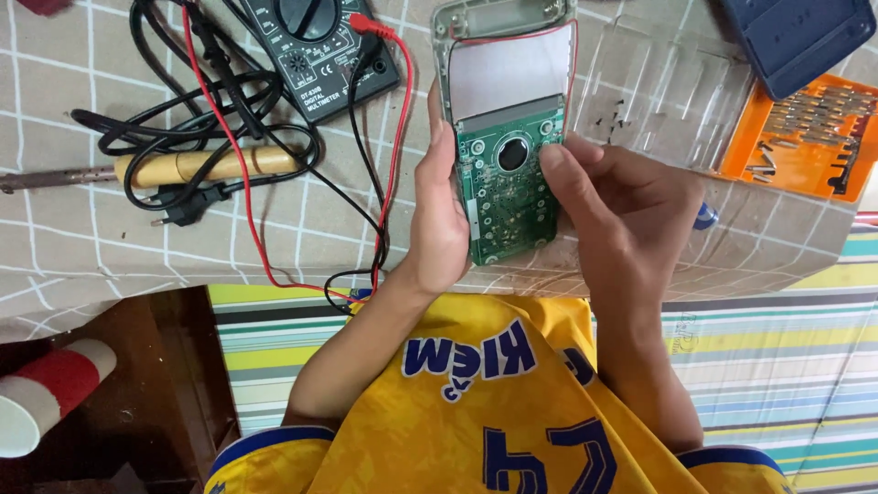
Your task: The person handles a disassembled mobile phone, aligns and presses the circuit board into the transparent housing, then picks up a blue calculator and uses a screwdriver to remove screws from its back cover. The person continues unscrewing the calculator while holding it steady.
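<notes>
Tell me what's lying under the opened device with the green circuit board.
Under the circuit board there's the checked tablecloth and a clear plastic tray to its right. The left hand and the board cover whatever lies directly beneath.

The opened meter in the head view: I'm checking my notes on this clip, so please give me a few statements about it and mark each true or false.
1. The left hand grips the opened meter along its left edge. True.
2. The right hand holds a screwdriver. False: no tool shows in it; its fingertips rest on the green circuit board.
3. A black multimeter lies on the table beyond the hands. True.
4. The wooden-handled soldering iron lies right of the opened meter. False: it lies to its left, among the cables.
5. The orange bit tray lies at the right. True.
</notes>
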